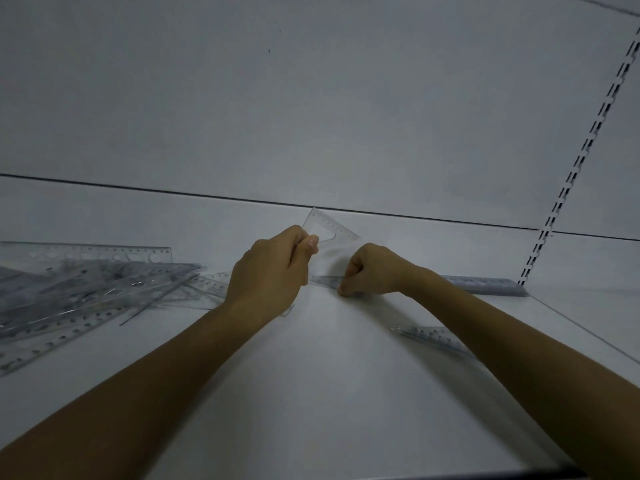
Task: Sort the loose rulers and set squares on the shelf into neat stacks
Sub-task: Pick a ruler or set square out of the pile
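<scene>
A clear plastic set square (332, 233) stands tilted up near the shelf's back wall, pinched at its left edge by my left hand (270, 271). My right hand (370, 270) is closed, its fingertips pressing down on the lower corner of the set square where a grey ruler stack (485, 285) lies along the back. On the left lies a messy pile of clear rulers and set squares (86, 292). One clear ruler (433, 337) lies loose under my right forearm.
The white shelf (329, 375) has a back wall (311, 98) close behind the hands. A slotted upright (568, 188) runs up the wall at right. The shelf's front edge is at the bottom of the view.
</scene>
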`<move>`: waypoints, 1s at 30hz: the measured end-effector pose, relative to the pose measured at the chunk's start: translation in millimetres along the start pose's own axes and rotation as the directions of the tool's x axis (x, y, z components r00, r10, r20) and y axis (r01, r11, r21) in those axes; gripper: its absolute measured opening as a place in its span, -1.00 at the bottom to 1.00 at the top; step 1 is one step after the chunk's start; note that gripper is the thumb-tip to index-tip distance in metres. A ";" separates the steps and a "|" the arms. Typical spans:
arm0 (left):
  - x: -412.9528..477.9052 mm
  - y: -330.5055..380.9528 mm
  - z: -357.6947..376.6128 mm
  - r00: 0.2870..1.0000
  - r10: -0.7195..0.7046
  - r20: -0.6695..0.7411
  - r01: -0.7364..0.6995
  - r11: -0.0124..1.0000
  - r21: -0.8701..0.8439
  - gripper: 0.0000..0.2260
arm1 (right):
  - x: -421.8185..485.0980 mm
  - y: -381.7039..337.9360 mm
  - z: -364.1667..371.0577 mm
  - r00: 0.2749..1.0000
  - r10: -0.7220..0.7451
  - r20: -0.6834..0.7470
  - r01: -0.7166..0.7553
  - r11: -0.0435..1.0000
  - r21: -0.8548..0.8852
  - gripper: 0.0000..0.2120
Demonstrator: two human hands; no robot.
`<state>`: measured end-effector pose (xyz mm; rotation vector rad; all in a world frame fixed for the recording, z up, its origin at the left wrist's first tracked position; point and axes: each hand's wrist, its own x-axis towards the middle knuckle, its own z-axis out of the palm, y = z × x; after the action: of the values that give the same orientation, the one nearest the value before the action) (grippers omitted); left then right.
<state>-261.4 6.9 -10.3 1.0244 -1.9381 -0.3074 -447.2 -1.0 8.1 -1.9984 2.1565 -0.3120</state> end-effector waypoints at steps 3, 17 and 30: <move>-0.2 1.3 -0.8 1.000 -0.003 0.002 0.003 1.000 -0.003 -0.71 | -0.6 2.2 -1.6 1.000 0.017 0.005 -0.017 0.997 0.077 -0.79; -0.3 2.2 -2.5 1.000 0.011 -0.021 -0.011 1.000 0.005 -0.70 | -16.2 -11.5 10.6 0.951 -0.228 -0.206 0.096 0.858 -0.505 -0.82; 0.2 -1.3 -2.3 0.999 0.005 -0.041 -0.006 1.000 -0.028 -0.71 | -47.2 9.5 -32.1 0.992 -0.045 -0.120 0.053 0.997 0.064 -0.85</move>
<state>-258.9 6.4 -9.6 0.9996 -1.8940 -0.3075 -461.5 47.7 36.0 -2.0469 2.1365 -0.5154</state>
